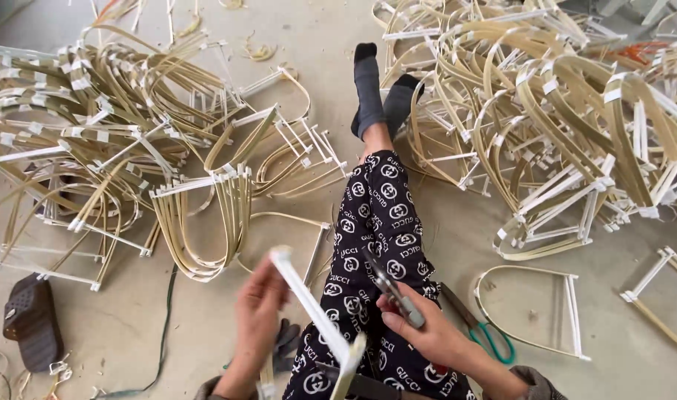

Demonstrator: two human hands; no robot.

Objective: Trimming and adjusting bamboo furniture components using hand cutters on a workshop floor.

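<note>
Head view, lower centre: left hand (pixel 258 315) grips a white-taped bamboo frame (pixel 312 311). Right hand (pixel 420 330) is closed around a small metal tool (pixel 396 292), green-handled scissors (pixel 483 330) just beside it on the floor (pixel 561 252).

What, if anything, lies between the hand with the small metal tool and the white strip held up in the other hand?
Nothing visible does. The right hand holds a small grey metal tool, and only open air above the patterned black trouser leg separates it from the white flat strip gripped by the left hand.
</note>
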